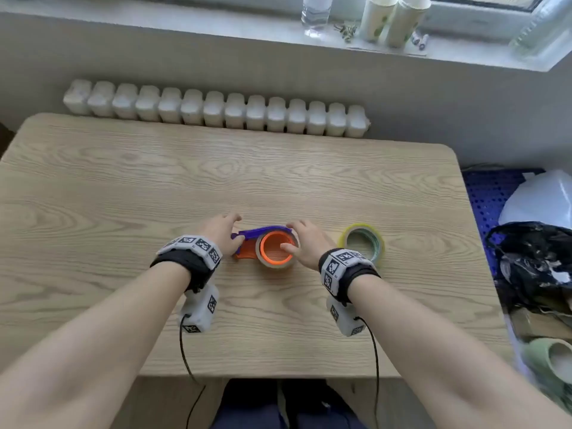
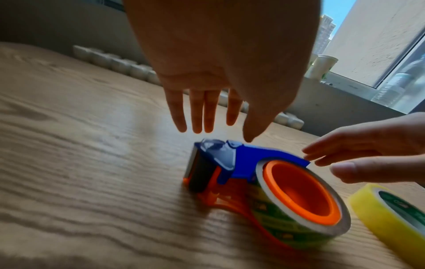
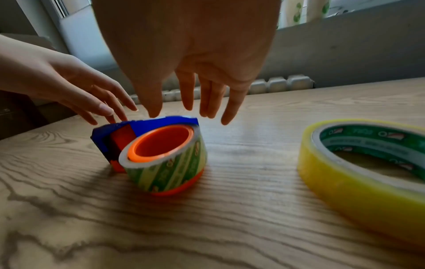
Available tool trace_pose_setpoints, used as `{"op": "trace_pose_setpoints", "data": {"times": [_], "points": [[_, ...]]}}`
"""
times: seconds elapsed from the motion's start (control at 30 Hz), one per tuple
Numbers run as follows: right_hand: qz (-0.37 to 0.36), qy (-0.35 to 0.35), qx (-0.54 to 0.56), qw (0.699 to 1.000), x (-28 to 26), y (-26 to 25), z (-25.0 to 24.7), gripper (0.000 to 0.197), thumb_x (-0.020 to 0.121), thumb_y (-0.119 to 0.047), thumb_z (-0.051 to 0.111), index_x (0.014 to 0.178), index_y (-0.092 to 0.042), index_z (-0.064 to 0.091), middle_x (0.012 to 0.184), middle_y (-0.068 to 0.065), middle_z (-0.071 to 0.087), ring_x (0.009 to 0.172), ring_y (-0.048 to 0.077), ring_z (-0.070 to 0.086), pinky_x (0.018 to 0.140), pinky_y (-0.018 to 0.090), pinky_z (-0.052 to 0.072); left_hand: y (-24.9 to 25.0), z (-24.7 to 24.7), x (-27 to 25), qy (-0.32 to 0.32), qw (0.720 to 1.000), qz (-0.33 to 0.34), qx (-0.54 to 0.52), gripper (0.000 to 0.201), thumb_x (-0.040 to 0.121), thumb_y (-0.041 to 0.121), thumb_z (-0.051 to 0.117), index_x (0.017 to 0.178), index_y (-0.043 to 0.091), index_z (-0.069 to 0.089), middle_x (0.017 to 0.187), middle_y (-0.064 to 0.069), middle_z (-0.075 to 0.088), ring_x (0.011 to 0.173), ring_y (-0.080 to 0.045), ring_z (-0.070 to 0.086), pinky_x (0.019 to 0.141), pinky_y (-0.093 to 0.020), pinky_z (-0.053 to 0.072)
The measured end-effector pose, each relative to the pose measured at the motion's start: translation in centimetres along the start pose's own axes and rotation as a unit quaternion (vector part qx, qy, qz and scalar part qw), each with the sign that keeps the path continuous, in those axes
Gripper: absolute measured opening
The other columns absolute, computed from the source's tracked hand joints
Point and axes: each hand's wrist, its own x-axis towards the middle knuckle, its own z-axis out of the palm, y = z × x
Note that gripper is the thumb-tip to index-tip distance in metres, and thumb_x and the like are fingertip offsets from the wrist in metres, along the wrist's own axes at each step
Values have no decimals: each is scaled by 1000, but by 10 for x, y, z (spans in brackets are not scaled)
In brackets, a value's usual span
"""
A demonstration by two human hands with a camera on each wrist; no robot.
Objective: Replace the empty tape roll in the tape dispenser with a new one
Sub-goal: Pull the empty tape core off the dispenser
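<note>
The tape dispenser (image 1: 263, 235), blue on top with an orange body, lies on its side on the wooden table (image 1: 123, 212). Its orange hub (image 3: 161, 143) carries a thin roll core with green print (image 3: 170, 167). My left hand (image 1: 229, 230) hovers over the dispenser's blade end (image 2: 202, 169), fingers straight, thumb close above the blue top. My right hand (image 1: 294, 236) is spread over the hub end, thumb just above the blue edge (image 3: 165, 122). Neither hand grips anything. A full yellow tape roll (image 1: 345, 239) lies flat to the right (image 3: 356, 191).
A white radiator (image 1: 216, 109) runs behind the table's far edge. On the windowsill stand a bottle (image 1: 315, 13) and paper cups (image 1: 393, 20). Right of the table are a black bag (image 1: 532, 261) and a blue mat (image 1: 486, 193).
</note>
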Motion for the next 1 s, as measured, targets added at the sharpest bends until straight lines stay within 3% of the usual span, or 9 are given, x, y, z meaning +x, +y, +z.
{"op": "trace_pose_setpoints", "data": {"times": [0.17,0.27,0.4,0.53,0.7,0.8,0.9,1.0], "points": [[0,-20,61,998,3,5,19,87,71,-37,75,142,-15,27,144,9,38,134,23,35,111,33,29,-8,18,-2,-27,997,-12,-67,71,72,43,73,130,11,48,125,-14,61,117,-31,55,99,-39,42],[15,-25,94,995,6,5,30,111,60,-41,82,145,-15,16,148,10,32,138,22,29,114,34,27,-18,25,-1,-29,997,7,-69,73,64,34,80,127,13,50,119,-13,63,111,-32,57,95,-42,45],[22,-35,76,996,9,5,40,126,53,-33,88,147,-13,6,150,12,24,141,23,23,116,35,24,-21,31,1,-14,996,0,-87,60,71,21,76,124,10,51,119,-17,63,110,-34,58,95,-43,44],[23,-18,70,997,10,3,42,116,55,-17,85,145,-13,12,146,13,29,137,26,30,111,36,31,-22,36,0,-6,995,-5,-103,55,74,20,74,122,7,51,117,-18,62,109,-35,58,93,-43,44],[16,-1,83,996,5,2,38,105,55,-15,81,141,-8,20,141,14,36,132,26,36,108,34,34,-18,28,-5,-1,989,14,-144,50,76,19,73,120,8,52,111,-15,66,102,-32,61,89,-37,46],[10,27,96,995,-2,0,30,102,56,-15,80,140,-11,23,138,11,38,127,25,41,103,36,39,-10,18,-10,10,984,11,-176,51,74,17,75,118,7,52,98,-13,66,94,-32,63,84,-32,46],[-7,61,104,993,-10,-1,17,99,56,-15,80,139,-12,24,136,9,40,125,24,43,101,36,41,0,7,-12,23,979,-13,-201,49,74,33,73,114,15,51,89,-6,63,88,-30,62,85,-38,50],[-26,86,99,991,-17,-1,3,98,56,-16,80,138,-14,27,133,8,42,123,23,45,98,35,43,9,0,-13,24,976,-43,-211,40,79,51,61,103,22,48,81,-4,67,85,-29,64,82,-38,49]]}}
